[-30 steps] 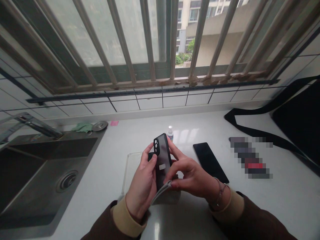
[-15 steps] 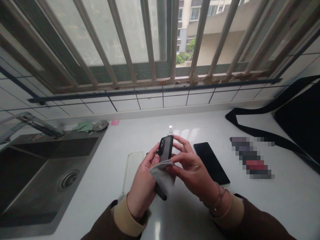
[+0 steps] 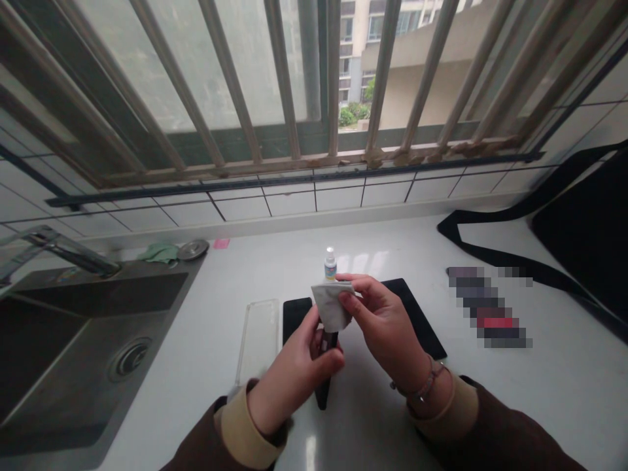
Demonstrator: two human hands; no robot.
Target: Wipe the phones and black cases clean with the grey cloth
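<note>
The left hand (image 3: pixel 294 378), fingers curled closed, grips a slim black smartphone (image 3: pixel 324 390) held on edge, most of it hidden by the hand and the cloth. The right hand (image 3: pixel 385 330), half closed, pinches a crumpled pale grey cloth (image 3: pixel 331 305) between thumb and fingers, pressing it over the phone's upper end. A thin beaded bracelet (image 3: pixel 424 386) circles the right wrist, and both forearms wear dark brown sleeves with beige cuffs (image 3: pixel 240 425). Under the hands, a flat black rectangular slab (image 3: pixel 417 307) lies on the white table (image 3: pixel 540 399), just beside a clear plastic phone case (image 3: pixel 258 340). A small white-capped bottle (image 3: pixel 330 265) stands upright just behind the cloth. To the left sits a stainless steel sink (image 3: pixel 98 353) with an arched faucet (image 3: pixel 69 252), and beyond it a green rag (image 3: pixel 159 253)
</note>
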